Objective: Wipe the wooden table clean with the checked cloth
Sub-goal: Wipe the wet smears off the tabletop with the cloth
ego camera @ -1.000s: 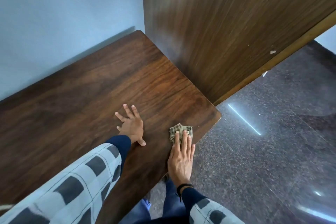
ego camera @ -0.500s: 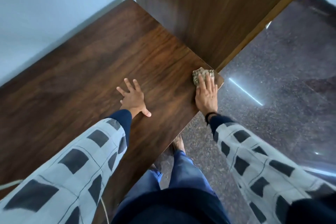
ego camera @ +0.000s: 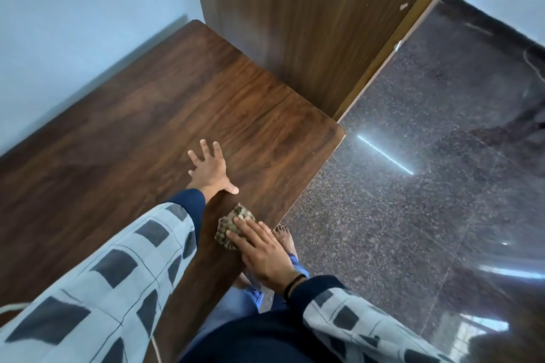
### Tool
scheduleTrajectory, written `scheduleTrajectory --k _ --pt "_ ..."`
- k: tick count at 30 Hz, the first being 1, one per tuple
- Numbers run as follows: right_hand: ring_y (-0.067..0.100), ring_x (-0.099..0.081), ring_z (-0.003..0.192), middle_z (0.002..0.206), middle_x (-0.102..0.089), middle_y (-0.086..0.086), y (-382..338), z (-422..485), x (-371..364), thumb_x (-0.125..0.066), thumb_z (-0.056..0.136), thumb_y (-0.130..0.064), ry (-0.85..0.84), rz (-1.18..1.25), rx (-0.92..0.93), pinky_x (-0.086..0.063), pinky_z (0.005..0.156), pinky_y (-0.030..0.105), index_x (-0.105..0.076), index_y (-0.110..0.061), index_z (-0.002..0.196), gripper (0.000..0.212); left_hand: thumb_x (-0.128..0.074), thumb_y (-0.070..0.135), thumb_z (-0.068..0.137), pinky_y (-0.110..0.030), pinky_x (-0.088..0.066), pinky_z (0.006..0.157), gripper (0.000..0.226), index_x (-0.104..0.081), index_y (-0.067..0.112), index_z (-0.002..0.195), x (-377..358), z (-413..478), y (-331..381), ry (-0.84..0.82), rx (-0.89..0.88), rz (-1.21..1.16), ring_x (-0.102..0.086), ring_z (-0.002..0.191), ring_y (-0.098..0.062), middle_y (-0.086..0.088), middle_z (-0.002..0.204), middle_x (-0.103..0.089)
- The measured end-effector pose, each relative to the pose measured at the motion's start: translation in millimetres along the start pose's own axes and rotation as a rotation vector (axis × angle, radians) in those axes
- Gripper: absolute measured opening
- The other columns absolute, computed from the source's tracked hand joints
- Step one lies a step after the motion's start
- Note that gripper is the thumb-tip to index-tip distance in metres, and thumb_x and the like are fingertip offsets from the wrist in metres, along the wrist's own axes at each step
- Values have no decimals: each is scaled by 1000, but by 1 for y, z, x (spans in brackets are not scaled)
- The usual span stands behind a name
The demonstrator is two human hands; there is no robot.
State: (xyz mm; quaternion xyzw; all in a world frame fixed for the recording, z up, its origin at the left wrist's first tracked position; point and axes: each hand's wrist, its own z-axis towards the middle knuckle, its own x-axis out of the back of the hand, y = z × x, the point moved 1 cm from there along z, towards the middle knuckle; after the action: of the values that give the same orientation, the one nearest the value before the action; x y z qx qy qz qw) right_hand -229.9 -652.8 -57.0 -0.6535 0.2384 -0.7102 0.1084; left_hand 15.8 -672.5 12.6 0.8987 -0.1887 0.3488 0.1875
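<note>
The right hand [ego camera: 261, 253] pressed the cloth [ego camera: 229, 227] with straight fingers. The cloth lay under its fingertips on the table [ego camera: 118, 132]. The left hand [ego camera: 211, 171] lay flat just beyond, fingers spread wide.

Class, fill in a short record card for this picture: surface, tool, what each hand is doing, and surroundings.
Surface: dark wooden table, against a pale wall
Tool: checked cloth, bunched, on the table near its front edge
Wiping: right hand, fingers straight, presses down on the cloth
Bracing: left hand, fingers spread, flat on the table, apart from the cloth
Surroundings: tall wooden panel beside the table; dark speckled floor
</note>
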Motion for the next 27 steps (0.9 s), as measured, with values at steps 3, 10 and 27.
scheduleTrajectory --k 3,10,27 --pt "21 -23 150 165 -20 0 34 -3 8 -54 96 -29 -157 -115 273 -22 122 44 -34 -29 154 62 -92 38 63 -66 -19 114 143 12 14 157 -3 0 -4 19 -24 -10 19 145 -48 -11 160 28" --pt "22 -16 152 166 -10 1 155 48 96 -44 99 -24 -250 -291 99 -15 121 54 -6 -37 157 70 -90 42 65 -64 -22 114 142 14 14 156 -4 4 -4 14 -17 36 17 145 -49 -12 160 28" --pt "38 0 152 164 -13 18 89 57 48 -33 91 -3 361 123 -704 -10 124 49 -29 -5 154 64 -91 38 65 -64 -15 114 142 17 14 155 -3 3 -3 4 -16 2 21 144 -48 -12 158 33"
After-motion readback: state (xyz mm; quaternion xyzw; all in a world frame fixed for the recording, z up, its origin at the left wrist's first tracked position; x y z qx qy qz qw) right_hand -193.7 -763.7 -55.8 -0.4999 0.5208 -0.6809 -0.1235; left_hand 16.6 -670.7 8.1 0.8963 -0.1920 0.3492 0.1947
